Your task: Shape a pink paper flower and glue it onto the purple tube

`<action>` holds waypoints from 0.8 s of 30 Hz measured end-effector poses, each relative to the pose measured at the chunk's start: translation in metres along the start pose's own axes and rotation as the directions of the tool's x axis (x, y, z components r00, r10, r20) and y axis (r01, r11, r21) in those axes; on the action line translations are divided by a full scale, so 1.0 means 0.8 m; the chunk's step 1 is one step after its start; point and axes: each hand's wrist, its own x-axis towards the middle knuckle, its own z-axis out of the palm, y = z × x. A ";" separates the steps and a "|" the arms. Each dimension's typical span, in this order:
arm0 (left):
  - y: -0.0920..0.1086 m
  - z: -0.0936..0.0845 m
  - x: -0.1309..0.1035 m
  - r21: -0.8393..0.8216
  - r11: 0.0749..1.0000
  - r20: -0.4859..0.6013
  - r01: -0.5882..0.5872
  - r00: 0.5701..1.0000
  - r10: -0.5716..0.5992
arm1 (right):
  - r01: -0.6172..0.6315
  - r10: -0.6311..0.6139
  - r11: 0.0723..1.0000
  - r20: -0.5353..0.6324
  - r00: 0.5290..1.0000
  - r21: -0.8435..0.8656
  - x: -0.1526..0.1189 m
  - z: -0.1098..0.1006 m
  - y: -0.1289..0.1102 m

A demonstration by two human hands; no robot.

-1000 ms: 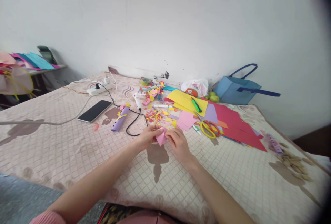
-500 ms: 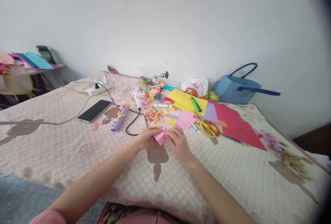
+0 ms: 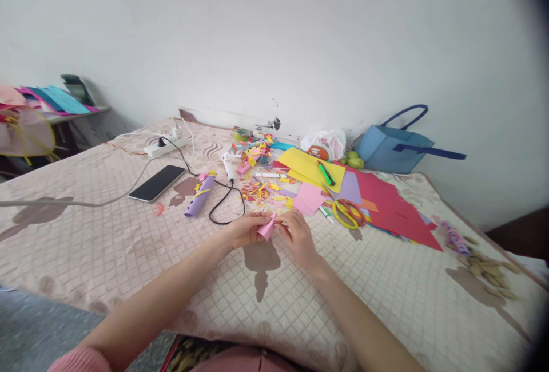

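Between my two hands is a small piece of pink paper (image 3: 266, 230), curled into a cone-like shape with its wide end toward me. My left hand (image 3: 247, 229) pinches it from the left. From the right, the thumb and fingers of my right hand (image 3: 295, 233) grip its upper edge. Just beyond my hands lie tiny paper scraps (image 3: 259, 192) and pink paper squares (image 3: 307, 198). Yellow-handled scissors (image 3: 344, 214) rest to the right, and a purple paper tube (image 3: 199, 196) with yellow strips is on the left.
A phone (image 3: 157, 183), a power strip (image 3: 165, 146) with cables and a white glue gun (image 3: 227, 166) are on the left. Yellow sheets (image 3: 300, 167) hold a green cutter (image 3: 326, 173). Red paper (image 3: 386, 200), a blue bag (image 3: 392, 149) and peanuts (image 3: 489, 269) lie right.
The pink paper has gone from a flatter, pointed shape to a narrower curl between my fingers. My hands stay in nearly the same place.
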 end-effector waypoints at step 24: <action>0.001 -0.006 -0.001 0.015 1.000 0.027 -0.008 1.000 0.008 | 0.038 -0.037 0.998 0.008 0.999 -0.057 0.000 -0.004 0.004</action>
